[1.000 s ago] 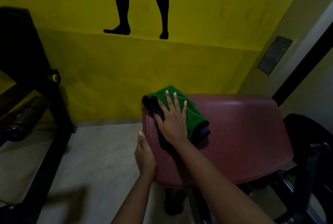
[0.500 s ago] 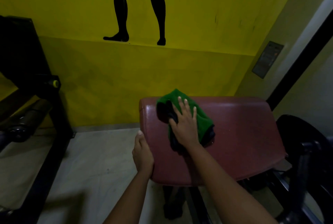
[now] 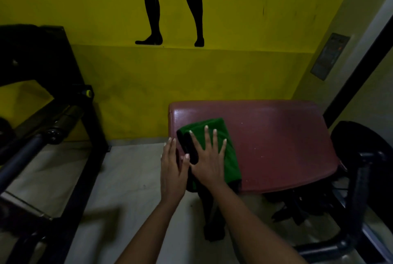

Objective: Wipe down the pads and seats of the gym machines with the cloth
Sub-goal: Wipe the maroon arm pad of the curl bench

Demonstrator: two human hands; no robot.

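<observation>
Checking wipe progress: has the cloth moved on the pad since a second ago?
Yes. The cloth slid from the far left corner of the pad toward its near edge, under the right hand.

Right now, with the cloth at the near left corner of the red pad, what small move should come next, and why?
Probably slide the right hand, flat on the green cloth, rightward across the red pad. The cloth covers only the near left part; the right side lies bare. The left hand rests at the pad's left edge.
</observation>
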